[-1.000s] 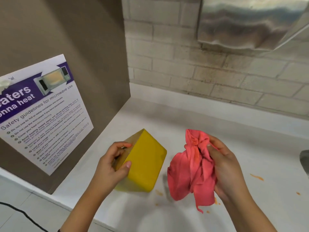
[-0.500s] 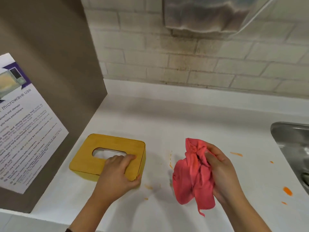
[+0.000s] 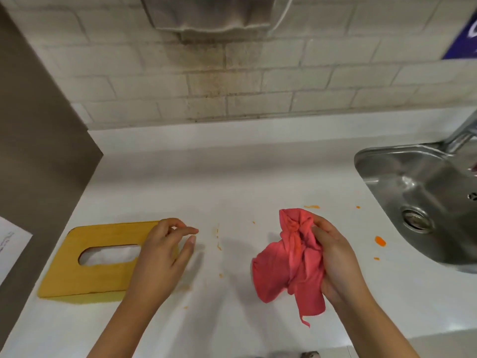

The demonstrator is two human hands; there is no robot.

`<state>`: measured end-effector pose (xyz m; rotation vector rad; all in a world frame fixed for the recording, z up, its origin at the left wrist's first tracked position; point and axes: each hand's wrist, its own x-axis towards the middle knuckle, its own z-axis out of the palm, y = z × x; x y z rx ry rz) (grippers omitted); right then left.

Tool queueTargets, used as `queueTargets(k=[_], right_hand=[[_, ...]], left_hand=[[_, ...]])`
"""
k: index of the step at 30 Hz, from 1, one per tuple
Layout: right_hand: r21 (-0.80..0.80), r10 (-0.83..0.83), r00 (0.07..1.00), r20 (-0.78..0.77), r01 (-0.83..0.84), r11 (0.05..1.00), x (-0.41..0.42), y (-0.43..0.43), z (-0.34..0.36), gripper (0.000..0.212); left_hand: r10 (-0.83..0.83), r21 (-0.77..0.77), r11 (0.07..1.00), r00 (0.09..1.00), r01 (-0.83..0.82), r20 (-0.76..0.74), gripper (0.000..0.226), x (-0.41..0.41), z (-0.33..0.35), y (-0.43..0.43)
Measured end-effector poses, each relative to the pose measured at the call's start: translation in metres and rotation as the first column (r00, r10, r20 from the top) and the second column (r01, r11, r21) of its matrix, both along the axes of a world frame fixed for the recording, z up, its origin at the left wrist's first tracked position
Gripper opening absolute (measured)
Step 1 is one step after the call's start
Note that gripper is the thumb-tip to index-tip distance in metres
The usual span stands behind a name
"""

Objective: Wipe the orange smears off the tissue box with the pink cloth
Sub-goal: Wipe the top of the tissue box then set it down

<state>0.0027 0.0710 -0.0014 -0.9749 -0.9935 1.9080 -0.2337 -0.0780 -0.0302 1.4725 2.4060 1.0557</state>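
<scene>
Head view. Tissue box (image 3: 103,262): light, rigid, likely slides; I'd pin its lid. Left hand (image 3: 157,259) open, empty. Right hand (image 3: 333,262) clutching pink cloth (image 3: 286,264), soft, bunched.

The white desk (image 3: 245,182) carries the yellow tissue box (image 3: 103,259) lying flat at eight o'clock, orange smears (image 3: 219,245) near centre, and more orange spots (image 3: 380,241) at three o'clock.

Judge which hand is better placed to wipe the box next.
Right. The right hand holds the pink cloth bunched; the left hand hovers open over the tissue box, placed to steady it.
</scene>
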Motion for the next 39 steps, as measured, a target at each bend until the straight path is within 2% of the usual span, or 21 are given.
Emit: queueTargets(k=[3, 10, 14, 17, 19, 22, 26, 28, 32, 39], right_hand=[[0.004, -0.056, 0.998, 0.009, 0.056, 0.998, 0.031, 0.015, 0.001, 0.03], [0.065, -0.215, 0.972, 0.098, 0.209, 0.976, 0.133, 0.065, 0.005, 0.032], [0.215, -0.307, 0.931, 0.199, 0.264, 0.94, 0.188, 0.097, -0.002, 0.036], [0.333, -0.343, 0.898, 0.275, 0.246, 0.91, 0.218, 0.119, -0.023, 0.036], [0.415, -0.331, 0.875, 0.353, 0.171, 0.894, 0.231, 0.127, -0.043, 0.037], [0.66, -0.368, 0.715, 0.594, -0.171, 0.732, 0.242, 0.131, -0.079, 0.039], [0.564, -0.307, 0.482, 0.821, -0.6, 0.568, 0.243, 0.115, -0.118, 0.03], [0.494, -0.281, 0.408, 0.869, -0.673, 0.551, 0.238, 0.109, -0.123, 0.029], [0.51, -0.295, 0.43, 0.853, -0.57, 0.645, 0.219, 0.104, -0.113, 0.028], [0.572, -0.205, 0.607, 0.768, -0.506, 0.646, 0.13, 0.067, -0.091, 0.032]], left_hand=[[-0.058, 0.032, 0.998, 0.997, 0.057, 0.047, 0.013, 0.028, -0.002, 0.037], [-0.206, 0.058, 0.978, 0.966, 0.2, 0.154, 0.017, 0.124, -0.004, 0.119], [-0.229, 0.06, 0.973, 0.958, 0.222, 0.174, 0.017, 0.171, -0.006, 0.15], [-0.231, 0.05, 0.973, 0.955, 0.225, 0.184, 0.017, 0.198, -0.012, 0.165], [-0.219, 0.047, 0.976, 0.956, 0.214, 0.196, 0.017, 0.213, -0.017, 0.173], [-0.189, 0.034, 0.982, 0.958, 0.186, 0.215, 0.02, 0.23, -0.022, 0.177], [-0.156, -0.004, 0.987, 0.961, 0.161, 0.227, 0.021, 0.239, -0.027, 0.17], [-0.15, -0.013, 0.988, 0.961, 0.157, 0.232, 0.02, 0.237, -0.027, 0.165], [-0.13, -0.008, 0.991, 0.963, 0.136, 0.234, 0.019, 0.219, -0.026, 0.152], [-0.077, 0.049, 0.996, 0.974, 0.068, 0.213, 0.022, 0.141, -0.017, 0.099]])
